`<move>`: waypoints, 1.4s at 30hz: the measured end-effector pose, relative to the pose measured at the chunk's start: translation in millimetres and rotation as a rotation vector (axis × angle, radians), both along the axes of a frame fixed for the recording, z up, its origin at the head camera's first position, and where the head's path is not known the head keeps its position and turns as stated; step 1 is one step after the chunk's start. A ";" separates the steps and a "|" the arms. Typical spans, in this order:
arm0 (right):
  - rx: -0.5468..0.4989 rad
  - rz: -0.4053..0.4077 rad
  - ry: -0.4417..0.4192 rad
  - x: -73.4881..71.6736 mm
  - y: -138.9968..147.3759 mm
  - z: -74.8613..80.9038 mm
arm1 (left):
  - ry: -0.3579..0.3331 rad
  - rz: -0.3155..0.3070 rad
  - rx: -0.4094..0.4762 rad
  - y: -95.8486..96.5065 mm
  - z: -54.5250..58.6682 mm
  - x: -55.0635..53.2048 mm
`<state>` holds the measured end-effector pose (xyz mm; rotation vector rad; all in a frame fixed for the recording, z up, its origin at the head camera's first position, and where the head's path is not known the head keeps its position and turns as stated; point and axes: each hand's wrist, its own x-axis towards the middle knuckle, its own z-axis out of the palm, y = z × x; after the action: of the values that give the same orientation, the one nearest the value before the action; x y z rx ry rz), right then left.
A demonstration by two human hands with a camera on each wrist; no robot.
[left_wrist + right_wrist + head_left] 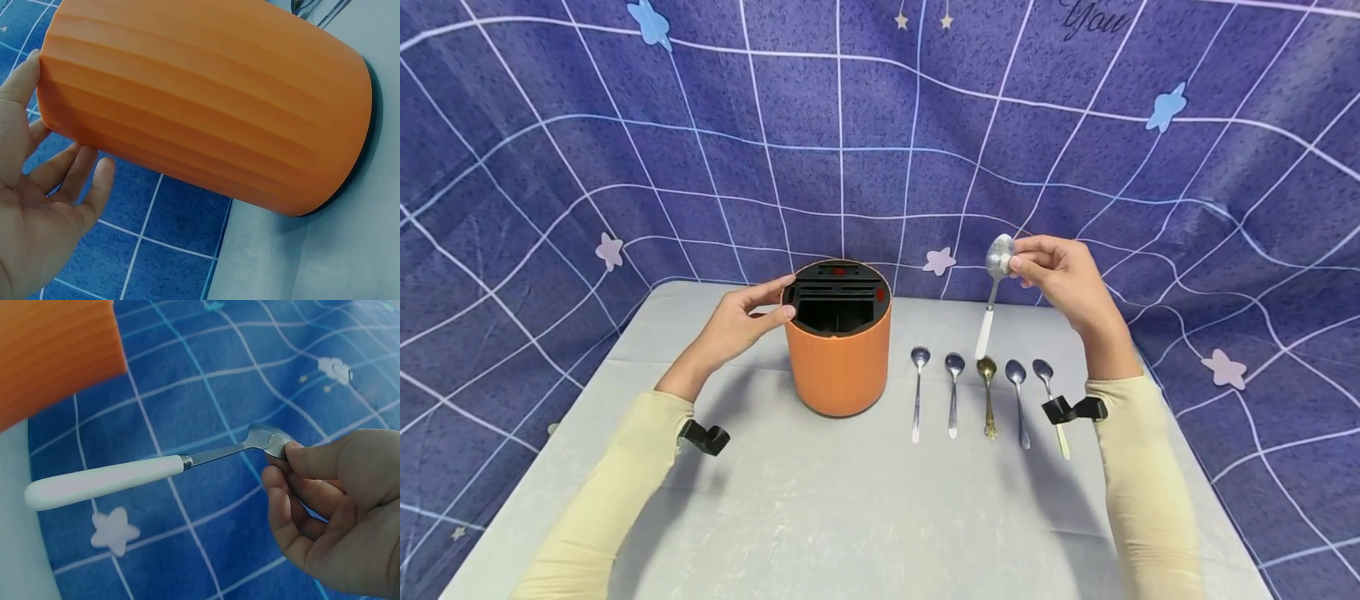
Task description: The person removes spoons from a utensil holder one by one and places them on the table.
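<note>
My left hand [735,323] grips the upper rim of an orange utensil holder [840,375], which stands upright on the table. Ribbed orange sides fill much of the left wrist view, with thumb and fingers spread around the rim end. The holder's black insert [835,292] has slots and a wider opening with a divider. In my right hand [1063,275], a spoon [106,481] is pinched by its metal bowl between thumb and fingers. Its white handle [984,333] points downward, raised above the table to the right of the holder.
Several spoons lie in a row right of the holder, among them a slim silver spoon [917,400], a gold spoon [988,404] and one with a pale handle [1062,440]. A blue grid-patterned cloth [865,183] hangs behind the grey-white table [850,517].
</note>
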<state>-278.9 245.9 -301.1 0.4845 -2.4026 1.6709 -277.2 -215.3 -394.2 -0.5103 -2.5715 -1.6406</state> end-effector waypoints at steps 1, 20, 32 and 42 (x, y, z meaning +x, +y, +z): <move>0.002 -0.004 -0.008 -0.2 3.7 -2.2 | 0.001 0.002 0.000 0.3 0.3 0.2; 0.157 -0.079 -0.119 1.7 88.8 -40.7 | 0.018 0.000 -0.019 1.9 0.6 -0.1; 0.015 0.018 -0.262 3.8 126.8 -61.4 | 0.005 -0.002 -0.020 2.1 2.7 2.9; 0.084 -0.050 -0.363 1.1 159.2 -80.4 | 0.008 0.017 -0.019 2.5 1.0 1.8</move>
<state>-277.8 405.0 -381.5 0.1372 -2.7176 1.7706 -275.4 -212.8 -393.2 -0.4944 -2.5810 -1.6068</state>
